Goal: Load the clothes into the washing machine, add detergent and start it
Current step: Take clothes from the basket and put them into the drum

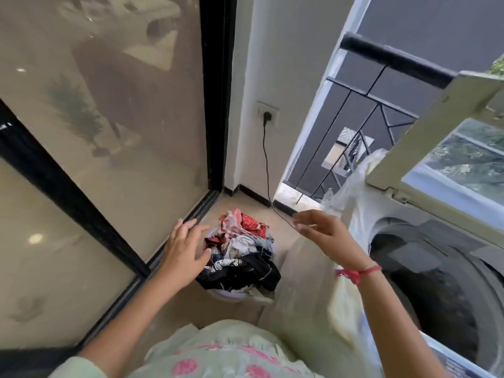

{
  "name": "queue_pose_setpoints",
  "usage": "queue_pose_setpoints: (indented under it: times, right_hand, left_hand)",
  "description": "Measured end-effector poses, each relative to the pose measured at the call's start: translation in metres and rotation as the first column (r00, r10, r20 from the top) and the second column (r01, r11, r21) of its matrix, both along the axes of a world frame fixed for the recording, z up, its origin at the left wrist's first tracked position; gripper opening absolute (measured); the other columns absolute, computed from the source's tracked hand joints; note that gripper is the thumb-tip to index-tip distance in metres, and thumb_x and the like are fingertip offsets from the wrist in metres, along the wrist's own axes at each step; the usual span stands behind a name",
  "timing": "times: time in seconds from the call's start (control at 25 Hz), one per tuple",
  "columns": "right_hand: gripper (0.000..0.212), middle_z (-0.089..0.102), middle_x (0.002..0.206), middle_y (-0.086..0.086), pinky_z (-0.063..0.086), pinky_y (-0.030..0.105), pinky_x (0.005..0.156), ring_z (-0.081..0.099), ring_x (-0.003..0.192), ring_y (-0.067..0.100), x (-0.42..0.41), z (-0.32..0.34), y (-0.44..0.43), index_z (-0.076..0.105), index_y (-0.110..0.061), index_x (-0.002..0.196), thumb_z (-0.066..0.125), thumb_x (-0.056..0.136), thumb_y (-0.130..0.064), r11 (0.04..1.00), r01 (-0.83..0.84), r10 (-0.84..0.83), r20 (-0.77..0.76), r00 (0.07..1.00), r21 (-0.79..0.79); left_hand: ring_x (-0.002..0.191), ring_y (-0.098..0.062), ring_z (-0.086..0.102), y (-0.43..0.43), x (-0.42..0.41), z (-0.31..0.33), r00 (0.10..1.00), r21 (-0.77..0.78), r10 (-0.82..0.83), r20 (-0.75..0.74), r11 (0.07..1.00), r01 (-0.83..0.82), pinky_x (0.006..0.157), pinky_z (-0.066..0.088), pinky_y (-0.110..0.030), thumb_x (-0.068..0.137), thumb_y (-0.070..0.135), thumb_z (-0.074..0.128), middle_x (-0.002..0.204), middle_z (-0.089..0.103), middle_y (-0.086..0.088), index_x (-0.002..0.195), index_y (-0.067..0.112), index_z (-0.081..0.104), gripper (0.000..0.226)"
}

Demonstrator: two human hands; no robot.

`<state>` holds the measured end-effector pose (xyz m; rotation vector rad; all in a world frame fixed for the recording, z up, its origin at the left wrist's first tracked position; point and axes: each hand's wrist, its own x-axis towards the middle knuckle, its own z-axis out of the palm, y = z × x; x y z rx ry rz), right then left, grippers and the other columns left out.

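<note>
This is looking like a home balcony. A washing machine (436, 282) is standing open by a black railing (395, 57), a basket (224, 295) of clothes (245, 249) is sitting on the floor (297, 268), and a cord (266, 165) is hanging from a wall socket (268, 113) beside big glass doors (122, 118).

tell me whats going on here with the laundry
A person stands beside a top-loading washing machine with its lid raised. Both grips reach toward a basket on the floor, heaped with clothes. The left grip is at the pile's left edge with fingers spread. The right grip hangs above the pile, fingers relaxed. Neither holds anything, and no clothes are visible in the dark drum from here.
</note>
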<state>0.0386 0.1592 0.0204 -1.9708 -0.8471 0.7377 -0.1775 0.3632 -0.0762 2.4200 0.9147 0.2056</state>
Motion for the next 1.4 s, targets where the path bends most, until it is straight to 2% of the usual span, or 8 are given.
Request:
queue_pose_setpoints:
  times: [0.24, 0.44, 0.68, 0.96, 1.08, 1.16, 1.28, 1.4]
  right_hand:
    - [0.026, 0.063, 0.103, -0.007, 0.046, 0.003, 0.067, 0.062, 0.085, 0.001, -0.039, -0.036, 0.061, 0.061, -0.014, 0.115, 0.061, 0.089, -0.02, 0.976, 0.013, -0.015, -0.006, 1.0, -0.216]
    - [0.027, 0.066, 0.112, 0.003, 0.05, 0.027, 0.091, 0.063, 0.098, 0.016, -0.041, -0.091, 0.076, 0.063, -0.011, 0.115, 0.063, 0.089, -0.019, 0.921, 0.064, -0.083, -0.034, 0.996, -0.383]
    - [0.034, 0.06, 0.12, 0.014, 0.043, 0.03, 0.089, 0.056, 0.112, 0.031, -0.035, -0.205, 0.091, 0.057, -0.009, 0.119, 0.057, 0.086, -0.018, 0.584, -0.24, 0.221, -0.133, 0.966, -0.776]
    - [0.062, 0.022, 0.152, 0.008, 0.029, 0.045, 0.109, 0.027, 0.137, 0.029, -0.033, -0.345, 0.117, 0.023, -0.026, 0.145, 0.048, 0.089, -0.017, 0.554, -0.081, 0.342, 0.138, 0.93, -0.829]
    - [0.085, -0.005, 0.159, 0.005, 0.01, 0.059, 0.112, 0.001, 0.145, 0.034, -0.01, -0.408, 0.126, -0.002, -0.032, 0.149, 0.057, 0.087, -0.023, 0.505, 0.038, 0.282, 0.206, 0.937, -0.862]
    - [0.096, -0.016, 0.157, 0.006, 0.011, 0.062, 0.11, -0.002, 0.143, 0.041, 0.007, -0.443, 0.122, -0.011, -0.033, 0.148, 0.062, 0.085, -0.025, 0.476, 0.013, 0.318, 0.186, 0.93, -0.879]
    - [0.079, 0.004, 0.158, 0.01, 0.034, 0.051, 0.105, 0.03, 0.134, 0.043, 0.027, -0.479, 0.112, 0.011, -0.027, 0.148, 0.058, 0.086, -0.017, 0.453, -0.135, 0.42, 0.077, 0.904, -0.881]
    - [0.045, 0.05, 0.128, 0.013, 0.05, 0.041, 0.082, 0.059, 0.102, 0.037, 0.034, -0.479, 0.11, 0.046, -0.017, 0.128, 0.053, 0.084, -0.013, 0.524, -0.201, 0.418, 0.044, 0.908, -0.828]
  left_hand:
    - [0.143, -0.027, 0.013, 0.068, -0.016, -0.032, 0.988, -0.107, -0.114, -0.108, 0.989, 0.102, 0.114, 0.017, -0.042, 0.089, 0.03, 0.058, 0.149, 0.029, -0.006, 0.135, 0.023, 0.042, 0.049]
    - [0.142, -0.026, 0.015, 0.09, 0.012, -0.076, 0.924, -0.216, -0.271, -0.27, 0.952, 0.216, 0.115, 0.02, -0.043, 0.089, 0.035, 0.053, 0.147, 0.03, -0.004, 0.136, 0.024, 0.036, 0.051]
    - [0.14, -0.025, 0.02, 0.104, 0.031, -0.145, 0.821, -0.318, -0.351, -0.451, 0.922, 0.219, 0.112, 0.024, -0.046, 0.086, 0.034, 0.054, 0.144, 0.035, -0.005, 0.136, 0.024, 0.037, 0.053]
    - [0.133, -0.025, 0.031, 0.113, 0.043, -0.267, 0.675, -0.322, -0.33, -0.66, 0.936, 0.142, 0.105, 0.034, -0.042, 0.084, 0.031, 0.06, 0.138, 0.038, -0.005, 0.137, 0.021, 0.035, 0.059]
    - [0.14, -0.025, 0.023, 0.103, 0.063, -0.327, 0.7, -0.279, -0.352, -0.621, 0.934, 0.223, 0.111, 0.027, -0.044, 0.081, 0.03, 0.065, 0.148, 0.026, -0.005, 0.147, 0.022, 0.019, 0.081]
    - [0.143, -0.024, 0.017, 0.093, 0.076, -0.357, 0.671, -0.227, -0.373, -0.641, 0.927, 0.299, 0.115, 0.02, -0.045, 0.081, 0.03, 0.068, 0.154, 0.018, -0.006, 0.15, 0.025, 0.007, 0.092]
    - [0.145, -0.027, 0.011, 0.083, 0.094, -0.393, 0.625, -0.339, -0.448, -0.639, 0.894, 0.294, 0.114, 0.016, -0.049, 0.087, 0.02, 0.061, 0.157, 0.012, -0.006, 0.14, 0.033, 0.039, 0.059]
    - [0.134, -0.035, 0.033, 0.081, 0.103, -0.397, 0.749, -0.494, -0.433, -0.501, 0.854, 0.163, 0.104, 0.033, -0.039, 0.087, 0.006, 0.055, 0.144, 0.037, -0.017, 0.118, 0.012, 0.058, 0.032]
